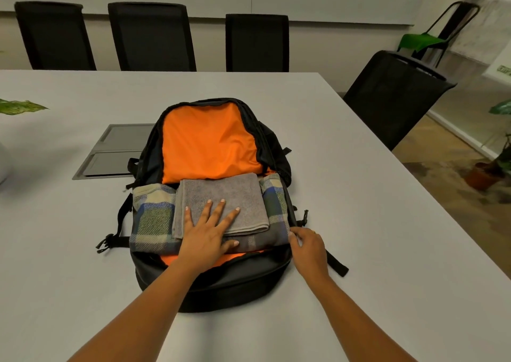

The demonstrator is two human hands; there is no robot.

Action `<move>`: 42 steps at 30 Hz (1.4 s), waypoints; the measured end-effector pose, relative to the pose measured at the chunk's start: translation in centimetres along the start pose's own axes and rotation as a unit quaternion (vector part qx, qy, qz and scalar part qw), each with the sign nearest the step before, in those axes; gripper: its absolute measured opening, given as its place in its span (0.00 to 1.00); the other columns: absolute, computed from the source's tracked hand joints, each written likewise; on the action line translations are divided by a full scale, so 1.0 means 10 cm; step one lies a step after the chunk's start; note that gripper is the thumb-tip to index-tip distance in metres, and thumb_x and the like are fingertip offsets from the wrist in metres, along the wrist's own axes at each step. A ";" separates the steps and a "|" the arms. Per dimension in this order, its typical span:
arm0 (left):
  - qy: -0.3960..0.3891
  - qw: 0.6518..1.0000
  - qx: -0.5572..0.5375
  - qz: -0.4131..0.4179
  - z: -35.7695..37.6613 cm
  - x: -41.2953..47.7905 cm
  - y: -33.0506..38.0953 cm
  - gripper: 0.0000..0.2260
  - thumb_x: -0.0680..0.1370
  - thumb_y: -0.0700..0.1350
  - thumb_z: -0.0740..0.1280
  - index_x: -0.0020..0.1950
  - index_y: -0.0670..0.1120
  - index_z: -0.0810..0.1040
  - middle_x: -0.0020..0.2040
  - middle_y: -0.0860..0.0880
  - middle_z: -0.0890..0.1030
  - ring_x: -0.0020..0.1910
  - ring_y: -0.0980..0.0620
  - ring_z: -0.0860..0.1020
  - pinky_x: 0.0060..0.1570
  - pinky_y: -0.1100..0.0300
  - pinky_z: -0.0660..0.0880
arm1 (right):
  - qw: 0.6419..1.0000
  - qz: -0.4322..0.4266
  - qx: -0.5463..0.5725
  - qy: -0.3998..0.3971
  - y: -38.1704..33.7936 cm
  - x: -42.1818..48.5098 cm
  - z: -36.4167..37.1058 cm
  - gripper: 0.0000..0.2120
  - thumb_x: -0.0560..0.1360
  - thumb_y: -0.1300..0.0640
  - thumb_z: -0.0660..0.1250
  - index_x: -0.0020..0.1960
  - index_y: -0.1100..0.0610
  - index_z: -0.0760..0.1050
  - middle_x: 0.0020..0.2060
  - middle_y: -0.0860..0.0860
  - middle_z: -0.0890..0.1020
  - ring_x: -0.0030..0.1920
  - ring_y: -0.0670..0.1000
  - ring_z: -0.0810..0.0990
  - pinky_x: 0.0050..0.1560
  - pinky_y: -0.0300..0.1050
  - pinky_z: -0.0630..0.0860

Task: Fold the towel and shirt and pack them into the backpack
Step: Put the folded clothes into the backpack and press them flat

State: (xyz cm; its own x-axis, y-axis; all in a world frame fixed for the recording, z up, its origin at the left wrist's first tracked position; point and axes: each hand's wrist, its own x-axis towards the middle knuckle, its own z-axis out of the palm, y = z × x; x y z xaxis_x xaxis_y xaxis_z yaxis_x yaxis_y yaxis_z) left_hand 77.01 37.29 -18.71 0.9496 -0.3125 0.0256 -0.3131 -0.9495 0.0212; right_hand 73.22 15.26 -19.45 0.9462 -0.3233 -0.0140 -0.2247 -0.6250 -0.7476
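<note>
**Item 1: backpack** [221, 287]. Black, smooth synthetic shell with a rounded outline. It lies flat near the middle of the table [359, 223], unzipped and spread open. The glossy orange lining [210, 143] shows in slight creases. Black webbing straps trail off both sides, and the one toward the table's left edge ends in a plastic buckle [106, 244].

**Item 2: shirt** [152, 217]. Soft woven plaid in blue, green and cream, folded to a wide rectangle. It lies across the nearer half of the open compartment and reaches both side walls.

**Item 3: towel** [221, 192]. Grey ribbed terry with a hemmed edge, folded to a smaller rectangle. It is stacked on the shirt's middle.

**Item 4: left hand** [204, 237]. Palm down, with fingers straight and spread, pressing on the near part of the towel. The thumb rests on the shirt.

**Item 5: right hand** [308, 246]. Fingers curled, pinching the backpack's right rim beside the shirt's near right corner.

**Item 6: table.** White, matte and flat.
- A recessed grey metal panel [116, 151] sits just left of the backpack.
- A green variegated leaf [19, 107] overhangs the left edge.

**Item 7: seating.**
- 3 black mesh-backed chairs [154, 37] stand along the far edge.
- 1 more chair [392, 93] stands at the right edge.
</note>
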 end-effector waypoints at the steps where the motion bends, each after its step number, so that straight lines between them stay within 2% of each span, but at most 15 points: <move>1: -0.001 1.000 -0.008 -0.002 0.00 0.00 0.00 0.35 0.68 0.69 0.37 0.75 0.62 0.42 0.78 0.52 0.46 0.76 0.46 0.44 0.68 0.35 0.38 | 1.000 -0.012 -0.018 0.007 0.00 0.01 -0.02 0.13 0.79 0.56 0.61 0.60 0.58 0.77 0.56 0.54 0.79 0.59 0.51 0.73 0.55 0.40 0.70; 4: -0.012 0.999 -0.036 -0.014 -0.02 0.00 0.02 0.37 0.65 0.69 0.32 0.75 0.62 0.42 0.77 0.54 0.44 0.76 0.49 0.42 0.69 0.40 0.35 | 0.996 -0.070 -0.030 0.052 -0.10 -0.03 -0.03 0.09 0.78 0.58 0.62 0.55 0.57 0.78 0.51 0.52 0.80 0.55 0.50 0.74 0.50 0.38 0.71; 7: 0.013 0.994 -0.102 -0.042 -0.08 -0.08 0.02 0.39 0.66 0.68 0.35 0.76 0.58 0.51 0.77 0.54 0.50 0.76 0.52 0.45 0.71 0.46 0.35 | 0.984 -0.164 -0.036 0.055 -0.34 -0.10 0.06 0.07 0.76 0.60 0.64 0.52 0.55 0.79 0.49 0.50 0.80 0.52 0.49 0.75 0.51 0.44 0.75; 9: 0.063 0.985 -0.144 -0.070 -0.10 -0.20 -0.02 0.35 0.71 0.67 0.42 0.75 0.54 0.58 0.77 0.52 0.54 0.76 0.52 0.47 0.71 0.50 0.36 | 0.970 -0.238 -0.046 0.020 -0.55 -0.16 0.17 0.07 0.74 0.58 0.62 0.48 0.54 0.79 0.46 0.49 0.81 0.50 0.50 0.76 0.49 0.48 0.75; 10: 0.096 0.979 -0.156 -0.089 -0.09 -0.26 -0.06 0.31 0.74 0.64 0.50 0.74 0.52 0.61 0.76 0.51 0.56 0.76 0.51 0.48 0.71 0.50 0.36 | 0.961 -0.271 -0.050 -0.004 -0.66 -0.18 0.23 0.09 0.73 0.55 0.60 0.47 0.54 0.79 0.45 0.48 0.80 0.48 0.50 0.76 0.47 0.48 0.75; 12: 0.145 0.964 -0.172 -0.145 -0.08 -0.40 -0.20 0.27 0.77 0.53 0.64 0.73 0.47 0.64 0.76 0.47 0.58 0.76 0.46 0.51 0.70 0.47 0.39 | 0.943 -0.319 -0.061 -0.065 -0.88 -0.24 0.37 0.12 0.73 0.53 0.57 0.46 0.54 0.78 0.45 0.49 0.80 0.48 0.51 0.76 0.48 0.49 0.74; 15: 0.140 0.943 -0.178 -0.243 -0.11 -0.58 -0.50 0.29 0.77 0.48 0.66 0.75 0.46 0.59 0.77 0.46 0.55 0.76 0.46 0.49 0.71 0.43 0.42 | 0.919 -0.365 -0.067 -0.133 -1.14 -0.32 0.59 0.10 0.74 0.58 0.61 0.50 0.57 0.80 0.50 0.51 0.80 0.53 0.53 0.75 0.54 0.50 0.71; 19: 0.126 0.895 -0.255 -0.345 -0.14 -0.76 -0.89 0.27 0.79 0.47 0.62 0.75 0.45 0.57 0.77 0.46 0.54 0.76 0.48 0.51 0.72 0.44 0.44 | 0.902 -0.389 -0.058 -0.175 -1.48 -0.38 0.86 0.11 0.76 0.59 0.62 0.55 0.59 0.79 0.55 0.52 0.79 0.57 0.52 0.75 0.60 0.48 0.71; 22: 0.116 0.858 -0.320 -0.385 -0.14 -0.88 -1.11 0.21 0.79 0.47 0.63 0.71 0.44 0.67 0.72 0.44 0.66 0.72 0.45 0.64 0.71 0.46 0.58 | 0.892 -0.398 -0.078 -0.199 -1.71 -0.43 1.05 0.14 0.77 0.58 0.61 0.61 0.59 0.76 0.60 0.54 0.77 0.61 0.53 0.73 0.64 0.47 0.68; 25: 0.102 0.839 -0.339 -0.412 -0.18 -0.91 -1.24 0.15 0.78 0.48 0.65 0.64 0.44 0.76 0.64 0.43 0.76 0.63 0.43 0.74 0.62 0.50 0.69 | 0.877 -0.408 -0.122 -0.222 -1.91 -0.46 1.25 0.21 0.77 0.55 0.62 0.69 0.57 0.68 0.67 0.53 0.71 0.67 0.53 0.68 0.68 0.46 0.62; 29: 0.101 0.826 -0.364 -0.419 -0.23 -0.89 -1.35 0.14 0.78 0.46 0.66 0.62 0.44 0.78 0.61 0.43 0.78 0.61 0.43 0.76 0.62 0.50 0.71 | 0.858 -0.392 -0.235 -0.234 -1.91 -0.41 1.46 0.33 0.75 0.47 0.65 0.74 0.54 0.57 0.73 0.53 0.61 0.73 0.53 0.59 0.71 0.48 0.56; 31: 0.100 0.829 -0.363 -0.412 -0.24 -0.88 -1.39 0.15 0.78 0.46 0.66 0.62 0.44 0.77 0.61 0.44 0.79 0.60 0.44 0.76 0.62 0.50 0.72 | 0.849 -0.379 -0.285 -0.232 -1.86 -0.40 1.53 0.34 0.76 0.46 0.64 0.76 0.54 0.54 0.74 0.53 0.60 0.74 0.52 0.57 0.72 0.49 0.54; 34: 0.094 0.842 -0.359 -0.391 -0.25 -0.85 -1.43 0.15 0.78 0.46 0.65 0.63 0.44 0.76 0.61 0.45 0.79 0.59 0.46 0.77 0.61 0.52 0.71 | 0.872 -0.345 -0.269 -0.219 -1.86 -0.43 1.59 0.29 0.78 0.50 0.62 0.75 0.53 0.57 0.72 0.52 0.64 0.72 0.51 0.61 0.71 0.47 0.55; 38: 0.085 0.848 -0.370 -0.370 -0.23 -0.82 -1.47 0.14 0.78 0.44 0.65 0.62 0.43 0.77 0.60 0.45 0.79 0.58 0.47 0.77 0.59 0.57 0.71 | 0.938 -0.251 -0.153 -0.182 -1.93 -0.46 1.56 0.21 0.78 0.57 0.62 0.70 0.52 0.66 0.63 0.54 0.75 0.63 0.53 0.72 0.63 0.45 0.66; 42: 0.080 0.845 -0.379 -0.369 -0.21 -0.77 -1.49 0.10 0.78 0.43 0.66 0.56 0.42 0.81 0.55 0.44 0.81 0.53 0.47 0.79 0.54 0.60 0.72 | 0.978 -0.156 -0.032 -0.135 -1.92 -0.40 1.48 0.19 0.77 0.58 0.64 0.67 0.52 0.71 0.62 0.54 0.77 0.62 0.54 0.74 0.61 0.47 0.69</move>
State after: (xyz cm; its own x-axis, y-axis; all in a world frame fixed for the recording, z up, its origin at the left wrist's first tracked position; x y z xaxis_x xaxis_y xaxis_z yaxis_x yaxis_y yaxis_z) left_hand 74.35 53.91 -17.11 0.8953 0.4227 -0.1407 0.3849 -0.5747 0.7222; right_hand 77.23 39.10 -14.88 0.9961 0.0842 0.0261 0.0783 -0.7097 -0.7002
